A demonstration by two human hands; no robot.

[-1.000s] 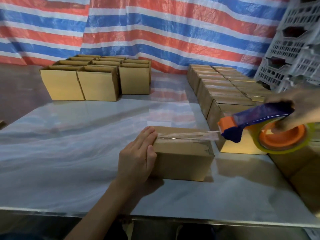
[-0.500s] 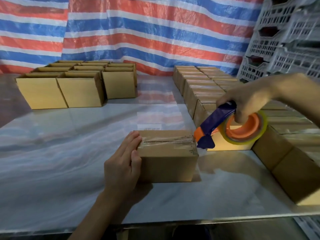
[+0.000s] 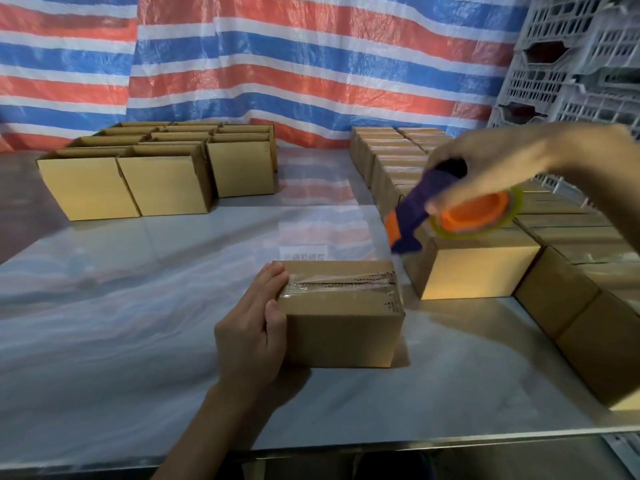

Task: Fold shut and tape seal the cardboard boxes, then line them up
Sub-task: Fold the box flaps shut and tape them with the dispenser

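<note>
A closed cardboard box (image 3: 341, 327) sits in the middle of the table with a strip of clear tape along its top seam. My left hand (image 3: 254, 327) rests flat against the box's left end, fingers curled over the top edge. My right hand (image 3: 491, 164) holds a blue and orange tape dispenser (image 3: 450, 209) in the air, up and to the right of the box, clear of it. Sealed boxes (image 3: 481, 271) stand in rows on the right. Open boxes (image 3: 166, 181) stand at the back left.
The table (image 3: 138, 323) is a shiny metal sheet with its front edge close to me. A striped red, white and blue tarp (image 3: 277, 64) hangs behind. Grey plastic crates (image 3: 575, 64) are stacked at the upper right.
The right hand ran the dispenser across the box top, laying the tape down, then lifted it away up and to the right. The left hand stayed on the box.
</note>
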